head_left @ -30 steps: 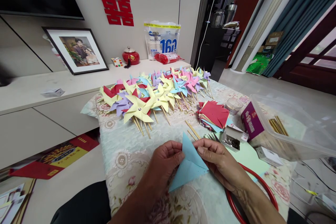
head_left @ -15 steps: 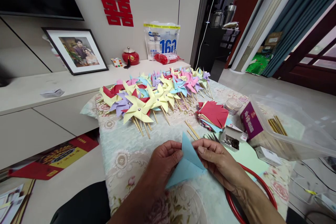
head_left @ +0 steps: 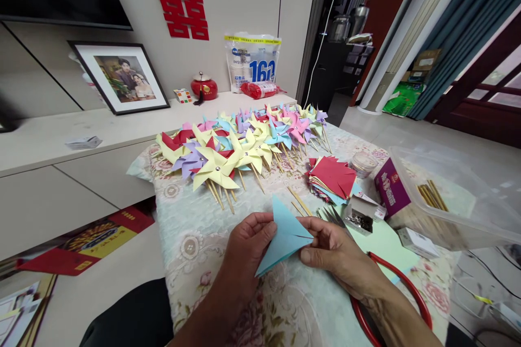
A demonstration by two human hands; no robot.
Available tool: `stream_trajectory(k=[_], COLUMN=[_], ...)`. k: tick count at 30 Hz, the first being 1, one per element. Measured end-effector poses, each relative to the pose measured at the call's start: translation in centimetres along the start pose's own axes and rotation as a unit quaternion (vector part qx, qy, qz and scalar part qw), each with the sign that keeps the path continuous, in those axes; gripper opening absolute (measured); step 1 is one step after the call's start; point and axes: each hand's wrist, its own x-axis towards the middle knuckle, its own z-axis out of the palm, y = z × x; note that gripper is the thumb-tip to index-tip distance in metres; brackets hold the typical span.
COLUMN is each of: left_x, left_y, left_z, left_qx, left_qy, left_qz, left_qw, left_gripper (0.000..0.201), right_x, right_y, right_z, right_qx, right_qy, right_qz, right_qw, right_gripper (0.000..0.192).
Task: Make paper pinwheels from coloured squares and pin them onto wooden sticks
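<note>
Left hand [head_left: 247,244]: it pinches the left edge of the blue paper [head_left: 284,234], with the thumb on top and the other fingers closed under the sheet.
Right hand [head_left: 334,252]: it grips the right corner of the same sheet, thumb and forefinger pressed together on it.
Blue paper: folded to a triangle shape with one point up, held between both hands just above the near part of the bench [head_left: 195,238], not lying on it.
Done so far: a big heap of finished pinwheels [head_left: 240,143] in yellow, pink, purple, blue and red lies on the far half of the bench, each one already on its stick.
Left to do: a stack of cut paper squares [head_left: 332,176], red on top, waits to the right; I judge many pieces are not yet made.
This piece: I judge it is at an early step, only folded, with no pin and no stick.
Supplies: a small open box of pins [head_left: 360,217] and a clear tub with sticks [head_left: 435,195] stand on the right.
</note>
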Motion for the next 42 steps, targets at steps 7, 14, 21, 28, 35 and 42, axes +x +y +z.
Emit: stream_trajectory(k=[7, 14, 21, 28, 35, 42], left_x=[-0.3, -0.3, -0.5, -1.0, -0.9, -0.4], left_y=[-0.1, -0.1, -0.5, -0.3, -0.3, 0.0], left_z=[0.3, 0.2, 0.1, 0.3, 0.3, 0.2], left_qx=[-0.012, 0.003, 0.07, 0.119, 0.128, 0.052], left_qy=[-0.01, 0.002, 0.017, -0.006, 0.02, 0.037], left_qz=[0.001, 0.028, 0.092, 0.146, 0.162, 0.089], left_qw=[1.0, 1.0, 0.993, 0.982, 0.978, 0.994], left_gripper=[0.041, 0.033, 0.028, 0.021, 0.022, 0.029], right_x=[0.1, -0.2, 0.0, 0.0, -0.1, -0.1], right_y=[0.0, 0.1, 0.1, 0.1, 0.2, 0.5], right_z=[-0.1, -0.1, 0.0, 0.0, 0.0, -0.4], right_qx=[-0.013, -0.012, -0.006, -0.02, -0.015, 0.002], right_qy=[0.009, 0.017, 0.021, 0.041, 0.047, 0.008], right_qz=[-0.002, 0.002, 0.01, 0.009, 0.017, 0.001], right_qw=[1.0, 1.0, 1.0, 0.999, 0.999, 1.0], right_gripper=[0.052, 0.052, 0.046, 0.034, 0.031, 0.04])
